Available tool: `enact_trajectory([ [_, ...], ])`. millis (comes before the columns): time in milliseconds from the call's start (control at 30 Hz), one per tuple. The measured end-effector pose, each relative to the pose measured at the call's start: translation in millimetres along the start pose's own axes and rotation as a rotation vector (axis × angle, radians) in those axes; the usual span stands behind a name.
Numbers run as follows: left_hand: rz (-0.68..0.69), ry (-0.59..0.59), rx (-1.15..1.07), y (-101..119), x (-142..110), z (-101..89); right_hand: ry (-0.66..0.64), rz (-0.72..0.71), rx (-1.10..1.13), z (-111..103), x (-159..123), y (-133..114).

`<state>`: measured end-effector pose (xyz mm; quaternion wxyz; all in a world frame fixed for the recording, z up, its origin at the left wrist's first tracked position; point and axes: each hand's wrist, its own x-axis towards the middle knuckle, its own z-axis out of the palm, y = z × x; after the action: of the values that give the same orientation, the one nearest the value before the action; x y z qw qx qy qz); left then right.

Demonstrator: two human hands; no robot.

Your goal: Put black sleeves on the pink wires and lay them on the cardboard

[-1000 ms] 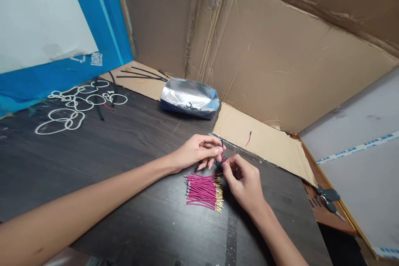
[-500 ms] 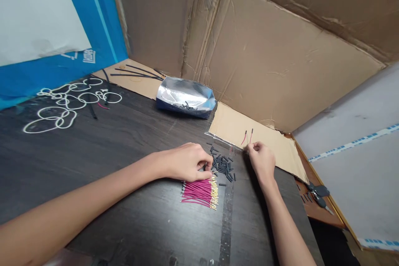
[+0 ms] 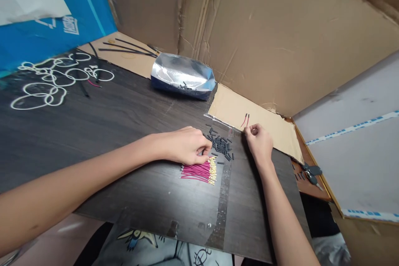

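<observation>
My right hand point(image 3: 259, 141) is at the near edge of the cardboard strip, its thumb and forefinger pinched at the lower end of a red wire point(image 3: 248, 120) with a black tip. Just left of it, a second black-tipped red wire point(image 3: 243, 122) lies on the cardboard. My left hand point(image 3: 190, 146) hovers low over the far end of a row of red wires point(image 3: 195, 171) with gold-coloured metal ends. Its fingers are curled together, and what they hold, if anything, is hidden. Beside those fingertips lies a loose pile of short black sleeves point(image 3: 220, 145).
A silver pouch point(image 3: 183, 72) with black sleeves in it lies behind the pile. White loops of cord point(image 3: 56, 87) are at the left, and long black tubes point(image 3: 129, 48) at the back. The cardboard strip point(image 3: 268, 126) lines the wall. Keys point(image 3: 312, 172) lie at the right.
The wire at my right fingertips has come closer to the one beside it on the cardboard. My left hand stays by the row of wires. The view has tipped down, showing the near table edge.
</observation>
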<state>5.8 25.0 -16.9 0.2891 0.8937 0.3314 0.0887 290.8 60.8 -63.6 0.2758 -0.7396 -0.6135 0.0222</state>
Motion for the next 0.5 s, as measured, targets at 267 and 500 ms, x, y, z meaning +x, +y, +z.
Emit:
enact_trajectory([
  [267,-0.022,-0.012,-0.008,-1,5,1.9,0.023,-0.037,0.067,-2,1,-3],
  [500,-0.081,-0.001,-0.146,-8,7,1.2,-0.165,-0.454,0.305,-18,-30,-27],
])
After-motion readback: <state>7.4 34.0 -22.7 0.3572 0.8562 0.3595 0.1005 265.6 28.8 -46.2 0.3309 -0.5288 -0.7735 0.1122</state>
